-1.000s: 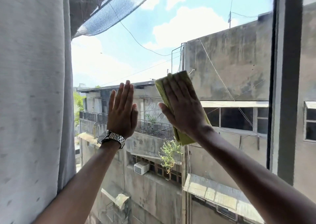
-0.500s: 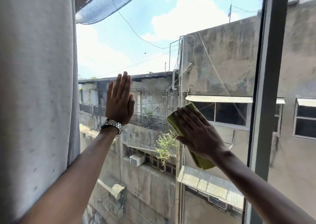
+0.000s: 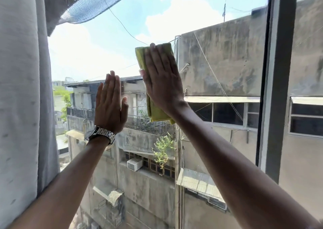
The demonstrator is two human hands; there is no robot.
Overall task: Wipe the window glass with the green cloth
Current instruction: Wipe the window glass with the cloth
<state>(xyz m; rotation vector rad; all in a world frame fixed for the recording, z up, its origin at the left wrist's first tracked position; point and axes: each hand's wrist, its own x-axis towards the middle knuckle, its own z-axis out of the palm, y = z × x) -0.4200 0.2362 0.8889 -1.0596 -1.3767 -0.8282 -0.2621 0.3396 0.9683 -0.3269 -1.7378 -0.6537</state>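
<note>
The window glass fills the view, with sky and grey buildings behind it. My right hand lies flat on the folded green cloth and presses it against the pane near the middle; the cloth shows above my fingertips and below my palm. My left hand, with a metal watch at the wrist, rests flat on the glass just left of and lower than the cloth, fingers together and holding nothing.
A grey curtain hangs along the left edge of the window. A dark vertical window frame bounds the pane on the right, with another pane beyond it. A net hangs outside at the top left.
My right hand has slid the cloth up and to the left across the glass, from low beside the frame to the middle. The left hand stays pressed in place.
</note>
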